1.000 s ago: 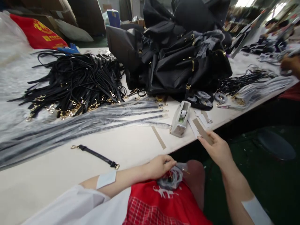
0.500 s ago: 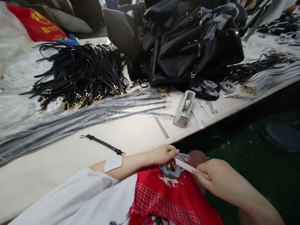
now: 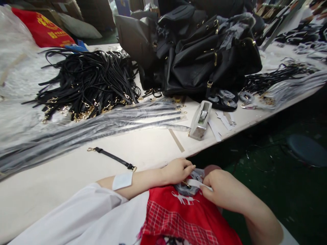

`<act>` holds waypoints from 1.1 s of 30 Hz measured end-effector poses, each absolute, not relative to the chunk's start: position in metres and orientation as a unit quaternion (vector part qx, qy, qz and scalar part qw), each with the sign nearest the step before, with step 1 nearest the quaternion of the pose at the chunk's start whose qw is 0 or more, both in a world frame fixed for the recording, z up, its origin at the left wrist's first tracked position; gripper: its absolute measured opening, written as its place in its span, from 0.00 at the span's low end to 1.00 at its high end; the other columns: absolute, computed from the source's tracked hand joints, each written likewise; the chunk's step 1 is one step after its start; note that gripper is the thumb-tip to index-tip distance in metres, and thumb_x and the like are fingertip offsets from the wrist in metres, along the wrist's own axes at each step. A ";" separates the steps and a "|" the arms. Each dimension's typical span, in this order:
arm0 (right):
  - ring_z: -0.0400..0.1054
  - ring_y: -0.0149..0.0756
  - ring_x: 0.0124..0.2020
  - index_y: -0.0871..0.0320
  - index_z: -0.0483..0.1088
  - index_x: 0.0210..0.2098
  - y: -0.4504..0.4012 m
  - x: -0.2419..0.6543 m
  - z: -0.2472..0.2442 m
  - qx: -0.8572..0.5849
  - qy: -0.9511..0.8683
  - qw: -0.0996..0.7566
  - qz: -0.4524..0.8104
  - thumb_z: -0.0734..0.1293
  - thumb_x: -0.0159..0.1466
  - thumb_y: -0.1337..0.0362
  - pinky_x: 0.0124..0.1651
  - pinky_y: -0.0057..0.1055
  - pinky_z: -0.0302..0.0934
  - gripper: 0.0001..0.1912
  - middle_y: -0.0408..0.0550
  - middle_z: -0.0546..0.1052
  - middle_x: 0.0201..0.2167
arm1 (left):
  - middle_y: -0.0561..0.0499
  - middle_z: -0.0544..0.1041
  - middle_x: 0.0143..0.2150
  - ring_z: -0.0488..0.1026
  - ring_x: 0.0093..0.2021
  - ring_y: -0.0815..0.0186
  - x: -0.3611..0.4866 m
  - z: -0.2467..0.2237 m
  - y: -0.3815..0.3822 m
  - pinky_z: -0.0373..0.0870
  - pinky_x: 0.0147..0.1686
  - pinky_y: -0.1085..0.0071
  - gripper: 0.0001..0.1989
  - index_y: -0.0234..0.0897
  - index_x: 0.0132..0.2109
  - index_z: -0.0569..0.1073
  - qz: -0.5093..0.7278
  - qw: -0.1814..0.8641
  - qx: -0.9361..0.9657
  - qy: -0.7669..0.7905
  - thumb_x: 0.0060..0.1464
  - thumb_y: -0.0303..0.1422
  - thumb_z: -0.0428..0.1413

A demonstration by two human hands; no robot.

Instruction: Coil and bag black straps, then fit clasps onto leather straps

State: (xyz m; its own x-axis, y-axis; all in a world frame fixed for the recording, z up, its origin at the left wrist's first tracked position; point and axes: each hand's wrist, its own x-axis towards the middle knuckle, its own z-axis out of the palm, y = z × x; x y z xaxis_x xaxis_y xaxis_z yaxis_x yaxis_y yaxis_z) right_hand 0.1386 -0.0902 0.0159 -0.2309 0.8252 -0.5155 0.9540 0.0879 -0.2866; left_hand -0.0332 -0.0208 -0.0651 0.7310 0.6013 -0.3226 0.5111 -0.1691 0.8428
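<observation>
Over the red apron [image 3: 212, 215], the left hand [image 3: 177, 170] grips a wrapped coil [image 3: 184, 190], likely light, slippery and best held round its middle, while the right hand [image 3: 221, 189] pinches a thin, bendy white strip [image 3: 195, 183].

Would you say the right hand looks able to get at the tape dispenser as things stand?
Probably yes: the tape dispenser stands uncovered near the table edge, though the right hand holds a white strip.

1 cam | head-worn | looks fwd+down | nr tbl [image 3: 150, 146], bags [image 3: 196, 71] farther
</observation>
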 end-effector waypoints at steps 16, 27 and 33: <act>0.71 0.34 0.27 0.55 0.77 0.26 -0.083 0.146 -0.008 0.622 0.713 0.038 -0.322 0.65 0.64 0.58 0.29 0.28 0.51 0.14 0.45 0.80 0.25 | 0.52 0.75 0.27 0.69 0.25 0.70 -0.033 -0.072 -0.020 0.63 0.25 0.77 0.17 0.31 0.37 0.76 0.019 0.653 0.673 0.347 0.61 0.41 0.50; 0.67 0.33 0.24 0.58 0.72 0.27 -0.085 0.167 -0.055 0.649 0.500 -0.276 -0.503 0.65 0.63 0.49 0.27 0.27 0.59 0.19 0.42 0.74 0.21 | 0.53 0.74 0.26 0.71 0.25 0.70 -0.031 -0.057 -0.027 0.64 0.24 0.77 0.16 0.34 0.36 0.71 0.049 0.698 0.647 0.304 0.57 0.44 0.55; 0.70 0.37 0.22 0.59 0.74 0.23 -0.095 0.149 -0.085 0.614 0.420 -0.317 -0.589 0.68 0.56 0.38 0.26 0.31 0.63 0.28 0.46 0.75 0.19 | 0.51 0.75 0.31 0.71 0.32 0.69 -0.031 -0.054 -0.028 0.69 0.38 0.74 0.14 0.33 0.33 0.73 0.125 0.660 0.706 0.226 0.60 0.40 0.54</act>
